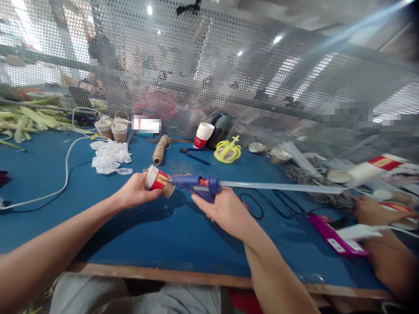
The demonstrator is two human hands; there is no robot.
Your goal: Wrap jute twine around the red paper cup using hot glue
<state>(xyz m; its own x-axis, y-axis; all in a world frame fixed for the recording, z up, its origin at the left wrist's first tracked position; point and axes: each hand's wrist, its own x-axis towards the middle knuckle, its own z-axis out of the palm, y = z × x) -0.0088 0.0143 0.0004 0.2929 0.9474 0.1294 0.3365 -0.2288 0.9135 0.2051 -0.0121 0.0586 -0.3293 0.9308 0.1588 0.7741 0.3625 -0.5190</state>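
Note:
A red and white paper cup (152, 179), tilted on its side, is held in my left hand (136, 190), fingers wrapped round it. Brown twine (168, 190) covers the end of the cup nearer my other hand. My right hand (225, 210) grips the handle of a blue glue gun (191, 183), whose tip points left and is at the cup beside the twine. A long translucent glue stick (278, 186) sticks out of the back of the gun. Beyond the cup lies a roll of twine (160, 149) on the blue table (137, 240).
White gloves (110, 156), twine-wrapped cups (119, 131), stacked cups (203, 134), blue-handled pliers (196, 157) and a yellow crown (227, 152) stand or lie behind. Right are a purple power strip (337, 237), cables and another person's hand (373, 213). A mesh screen (196, 56) rises behind.

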